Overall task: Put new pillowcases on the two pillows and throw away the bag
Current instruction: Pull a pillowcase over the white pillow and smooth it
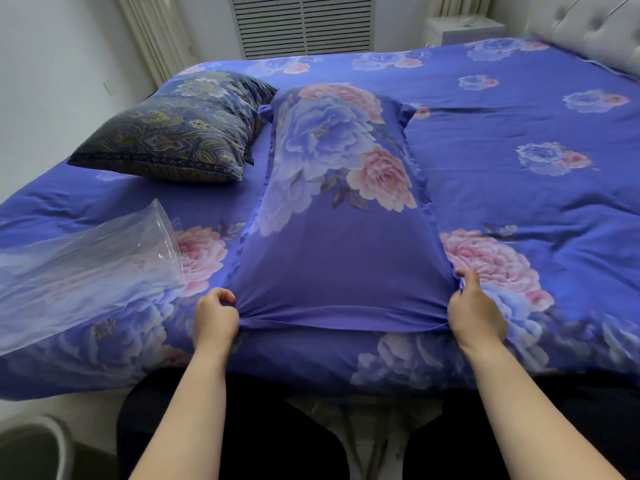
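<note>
The bed (485,140) carried everything. At its near edge lay the floral pillow (332,202), lengthwise away from the person, likely so the new pillowcase (339,271) could be drawn toward its open end. Beyond the floral pillow's left side sat the paisley pillow (173,133) (apparently not yet changed); nearer on that side lay the clear bag (79,258), not yet discarded. The left hand (214,317) and right hand (474,313), arms outstretched, each pinched a near corner of the pillowcase, fingers closed on cloth.

Bag (86,268) cut off at left.
</note>
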The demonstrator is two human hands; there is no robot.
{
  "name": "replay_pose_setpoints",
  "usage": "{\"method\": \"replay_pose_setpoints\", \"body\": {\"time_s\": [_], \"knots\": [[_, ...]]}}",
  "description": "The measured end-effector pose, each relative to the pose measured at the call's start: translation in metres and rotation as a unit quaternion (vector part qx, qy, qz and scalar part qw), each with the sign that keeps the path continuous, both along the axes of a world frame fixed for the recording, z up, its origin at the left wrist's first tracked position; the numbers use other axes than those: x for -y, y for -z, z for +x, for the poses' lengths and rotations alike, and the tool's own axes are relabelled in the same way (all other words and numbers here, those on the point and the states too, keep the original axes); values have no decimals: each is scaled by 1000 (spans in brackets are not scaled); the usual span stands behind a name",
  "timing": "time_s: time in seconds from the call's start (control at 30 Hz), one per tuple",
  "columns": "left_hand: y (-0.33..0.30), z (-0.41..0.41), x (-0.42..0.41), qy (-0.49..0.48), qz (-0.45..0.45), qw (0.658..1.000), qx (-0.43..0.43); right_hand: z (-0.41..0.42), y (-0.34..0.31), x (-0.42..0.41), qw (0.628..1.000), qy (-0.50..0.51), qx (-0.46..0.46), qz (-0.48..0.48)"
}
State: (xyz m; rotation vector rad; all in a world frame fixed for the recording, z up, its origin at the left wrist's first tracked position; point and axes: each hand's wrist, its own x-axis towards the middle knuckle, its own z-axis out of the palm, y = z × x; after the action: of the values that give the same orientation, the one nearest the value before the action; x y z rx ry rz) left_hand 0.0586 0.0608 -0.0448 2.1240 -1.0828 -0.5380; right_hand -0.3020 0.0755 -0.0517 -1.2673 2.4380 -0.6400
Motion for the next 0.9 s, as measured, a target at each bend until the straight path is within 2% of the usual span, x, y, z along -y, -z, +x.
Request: {"method": "replay_pose_setpoints", "body": {"time_s": [0.07,0.23,0.27,0.33,0.4,0.47,0.5,0.57,0.63,0.7,0.73,0.77,0.83,0.9], "knots": [[-6,-4,-5,29,19,996,83,-3,3,-1,1000,12,-1,-10],[-9,-9,0,57,60,980,182,-2,6,-4,998,20,-55,2],[-12,-10,5,50,37,972,226,-1,5,-2,998,13,-65,5],[-25,-19,18,42,-84,950,297,-1,1,1,997,-5,-80,11],[-46,-40,34,84,-234,908,337,-1,-4,3,996,-8,-90,22],[-65,-67,57,153,-305,873,349,1,-12,10,992,7,-123,11],[-73,-82,68,186,-295,872,344,3,-18,16,990,15,-136,-32],[-80,-110,82,258,-206,880,343,16,-35,32,978,0,-114,-177],[-67,-131,86,331,-106,868,355,37,-60,54,948,-59,-46,-308],[-47,-137,78,365,-64,851,372,67,-81,72,920,-130,40,-367],[-39,-133,70,369,-55,847,378,80,-85,79,915,-156,70,-364],[-32,-126,64,370,-42,848,378,87,-78,86,926,-170,74,-330],[-21,-107,49,370,1,852,371,87,-41,88,977,-132,23,-165],[-11,-88,34,360,36,856,368,67,-4,75,998,-55,-9,-33]]}}
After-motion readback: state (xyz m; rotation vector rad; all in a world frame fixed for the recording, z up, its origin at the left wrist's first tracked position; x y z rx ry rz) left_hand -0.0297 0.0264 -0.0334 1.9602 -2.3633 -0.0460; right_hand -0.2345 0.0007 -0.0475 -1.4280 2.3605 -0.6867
